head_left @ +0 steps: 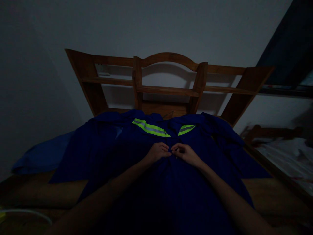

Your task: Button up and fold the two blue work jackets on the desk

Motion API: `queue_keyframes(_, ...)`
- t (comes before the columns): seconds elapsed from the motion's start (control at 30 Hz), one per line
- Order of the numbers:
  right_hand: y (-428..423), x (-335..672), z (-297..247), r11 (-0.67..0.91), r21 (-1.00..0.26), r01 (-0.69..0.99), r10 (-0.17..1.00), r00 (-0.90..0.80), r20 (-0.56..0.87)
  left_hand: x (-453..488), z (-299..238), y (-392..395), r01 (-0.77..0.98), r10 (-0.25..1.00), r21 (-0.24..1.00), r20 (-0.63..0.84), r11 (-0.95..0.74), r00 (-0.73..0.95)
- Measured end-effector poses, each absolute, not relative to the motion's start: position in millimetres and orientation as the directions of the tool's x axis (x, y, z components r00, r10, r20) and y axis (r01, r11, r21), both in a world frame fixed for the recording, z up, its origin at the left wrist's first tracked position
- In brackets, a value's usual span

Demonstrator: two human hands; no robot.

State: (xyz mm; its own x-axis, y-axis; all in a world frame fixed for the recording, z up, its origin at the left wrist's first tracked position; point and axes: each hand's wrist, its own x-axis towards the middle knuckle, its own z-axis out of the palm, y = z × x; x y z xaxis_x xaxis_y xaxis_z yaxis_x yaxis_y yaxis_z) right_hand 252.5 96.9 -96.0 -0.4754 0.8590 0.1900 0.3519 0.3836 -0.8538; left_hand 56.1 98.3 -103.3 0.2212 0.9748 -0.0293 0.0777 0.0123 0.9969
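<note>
A dark blue work jacket [137, 153] lies spread out in front of me, its sleeves stretched to both sides. Yellow-green reflective strips [153, 129] with a grey band cross its upper part. At the middle of the front, my left hand [159, 151] pinches the blue cloth between thumb and fingers. Close beside it, my right hand [186, 154] pinches the same spot from the other side, fingertips nearly meeting. Whether a button or other fastener sits between the fingertips is too dark and small to tell.
Behind the jacket stands a wooden shelf unit [168, 90] against a pale wall. Lighter blue cloth [44, 153] lies at the left. Wooden surface [276, 192] shows under the sleeves. White bedding [288, 156] lies at the right, and a pale cable [26, 211] curves at the lower left.
</note>
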Motion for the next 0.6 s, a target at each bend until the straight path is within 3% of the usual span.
queue_keyframes(0.27,97.7,253.8,-98.5,0.386,-0.824,0.414,0.876,-0.443,0.188,55.0,-112.6,104.0,0.245,0.961,0.95,0.134,-0.194,0.242)
queue_keyframes(0.6,95.5,251.4,-99.0,0.415,-0.814,0.407,0.864,-0.458,0.211,54.1,-104.7,98.1,0.308,0.946,0.913,0.187,-0.267,0.263)
